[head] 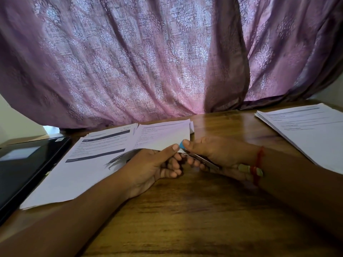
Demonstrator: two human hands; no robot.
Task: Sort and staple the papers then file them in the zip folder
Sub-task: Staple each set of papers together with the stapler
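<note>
A thin set of printed sheets [163, 135] is lifted off the wooden table at the centre. My left hand [154, 164] pinches its near right corner, thumb on top. My right hand [215, 153] grips a small stapler [200, 158] with a blue tip and a metal body, and the tip sits on that same corner beside my left thumb. A larger pile of printed papers [78, 167] lies flat to the left, partly under the lifted set. The dark zip folder [24, 164] lies at the table's left edge.
Another stack of printed papers [304, 130] lies at the right back of the wooden table [185, 210]. A purple patterned curtain [148, 62] hangs right behind the table's far edge. A red thread is tied round my right wrist.
</note>
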